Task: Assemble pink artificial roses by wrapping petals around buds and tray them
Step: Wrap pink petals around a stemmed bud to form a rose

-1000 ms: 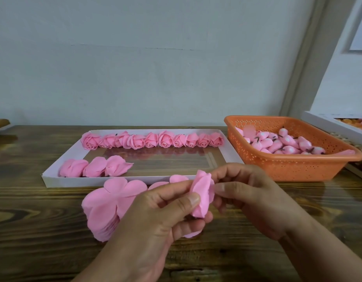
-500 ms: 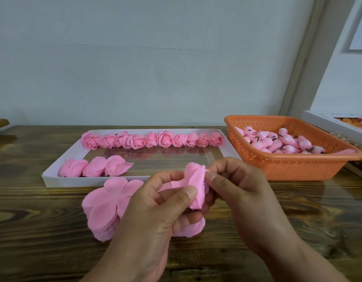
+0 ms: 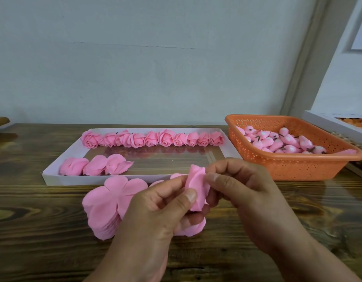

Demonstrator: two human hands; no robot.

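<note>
Both hands hold a half-wrapped pink rose [image 3: 196,186] above the table's front. My left hand [image 3: 155,216] grips it from the left, thumb pressed on the petals. My right hand [image 3: 243,196] pinches a petal edge from the right. Under my hands lies a stack of flat pink petal sheets [image 3: 109,204]. The white tray [image 3: 56,178] behind holds a back row of several finished roses [image 3: 153,138] and three roses [image 3: 94,164] at its front left. The bud inside the wrap is hidden.
An orange perforated basket [image 3: 287,165] with several pink buds [image 3: 283,142] stands at the right. A white tray edge [image 3: 328,122] shows at the far right. The wooden table [image 3: 33,220] runs to a wall behind.
The right hand has come in closer and folded a petal tighter round the rose. The rose sits slightly more upright between the fingers.
</note>
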